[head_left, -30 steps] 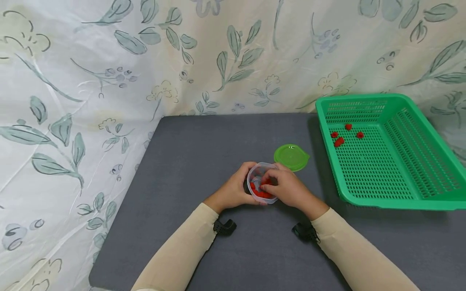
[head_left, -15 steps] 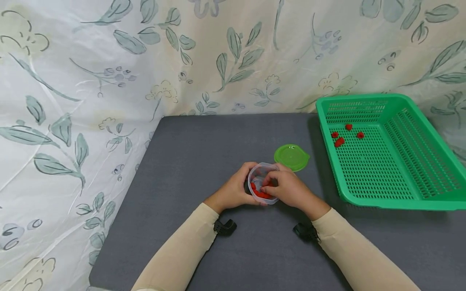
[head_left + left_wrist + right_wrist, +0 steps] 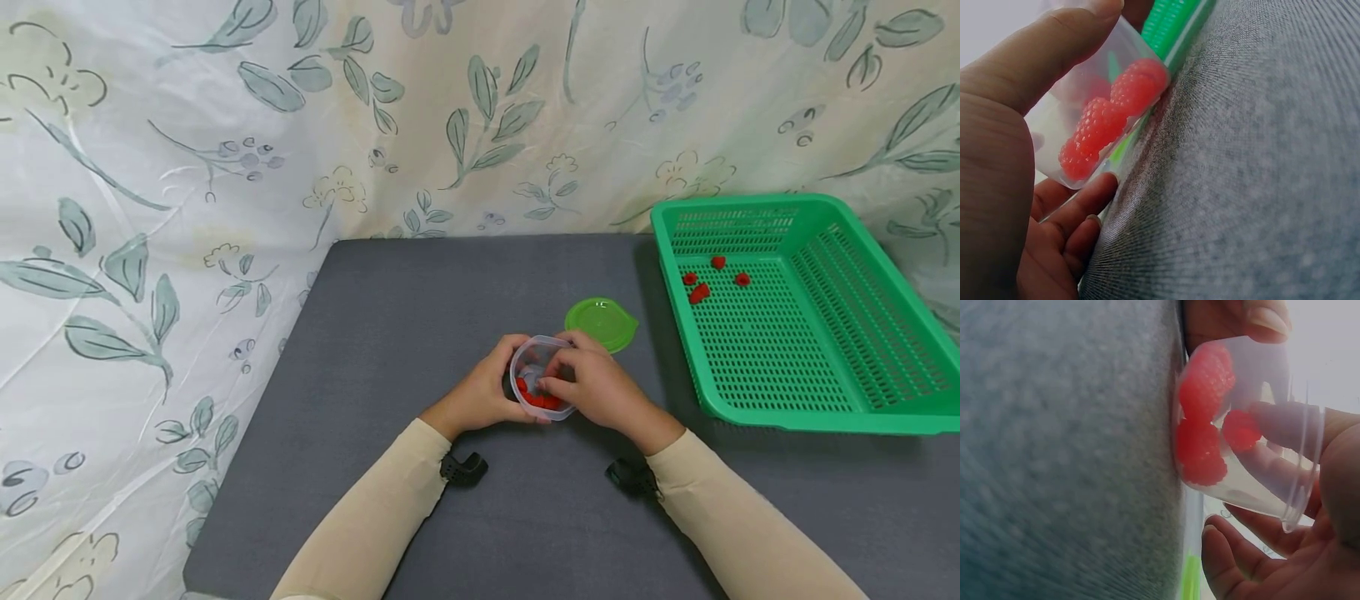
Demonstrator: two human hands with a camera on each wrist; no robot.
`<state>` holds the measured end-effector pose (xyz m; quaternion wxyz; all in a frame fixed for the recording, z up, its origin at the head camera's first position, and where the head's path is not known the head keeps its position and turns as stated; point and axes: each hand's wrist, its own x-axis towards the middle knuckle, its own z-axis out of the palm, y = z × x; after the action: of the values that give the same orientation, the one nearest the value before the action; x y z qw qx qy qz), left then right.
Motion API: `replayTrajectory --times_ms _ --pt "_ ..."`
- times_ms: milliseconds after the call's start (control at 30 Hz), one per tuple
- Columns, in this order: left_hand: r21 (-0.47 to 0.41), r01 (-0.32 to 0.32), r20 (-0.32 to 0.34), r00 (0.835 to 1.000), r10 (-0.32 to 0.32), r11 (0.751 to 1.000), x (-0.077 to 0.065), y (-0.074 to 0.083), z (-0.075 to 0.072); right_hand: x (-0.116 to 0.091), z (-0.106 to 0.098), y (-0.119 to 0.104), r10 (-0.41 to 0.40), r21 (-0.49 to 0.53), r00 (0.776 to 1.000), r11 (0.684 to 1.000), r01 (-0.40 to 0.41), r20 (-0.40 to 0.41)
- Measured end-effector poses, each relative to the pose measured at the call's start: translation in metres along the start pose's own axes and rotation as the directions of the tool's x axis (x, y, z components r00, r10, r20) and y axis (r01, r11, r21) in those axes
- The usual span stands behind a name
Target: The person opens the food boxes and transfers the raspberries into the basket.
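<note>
A small clear plastic container (image 3: 528, 360) stands on the dark table, and my left hand (image 3: 489, 393) grips its side with the thumb toward me. Several red raspberries (image 3: 540, 401) lie in its bottom; through the wall, the left wrist view shows raspberries (image 3: 1099, 127) close together. My right hand (image 3: 600, 390) reaches over the rim into the container. In the right wrist view its thumb and finger pinch one raspberry (image 3: 1241, 430), just above the others. The head view mostly hides that raspberry behind the fingers.
A bright green lid (image 3: 600, 323) lies flat on the table just behind the right hand. Farther right stands a large green basket (image 3: 783, 417) with several raspberries (image 3: 699, 293) in its far left corner. A patterned cloth (image 3: 480, 133) hangs behind the table.
My right hand has shifted very slightly to the right, its fingers staying inside the container. The left hand, the lid and the basket keep their places.
</note>
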<state>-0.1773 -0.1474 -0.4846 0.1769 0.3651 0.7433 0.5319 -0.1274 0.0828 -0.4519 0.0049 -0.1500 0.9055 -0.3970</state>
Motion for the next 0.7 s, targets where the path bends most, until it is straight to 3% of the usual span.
replayTrajectory --times_ms 333,700 --pt "-0.026 -0.01 -0.003 1.0 0.01 1.0 -0.001 -0.001 0.0 -0.001 -0.014 -0.008 0.006 0.032 1.0 0.999 -0.005 -0.027" --pt "0.009 0.005 0.006 1.0 -0.005 1.0 -0.001 -0.001 -0.002 -0.006 -0.031 -0.021 -0.057 0.035 0.995 0.998 0.06 -0.087"
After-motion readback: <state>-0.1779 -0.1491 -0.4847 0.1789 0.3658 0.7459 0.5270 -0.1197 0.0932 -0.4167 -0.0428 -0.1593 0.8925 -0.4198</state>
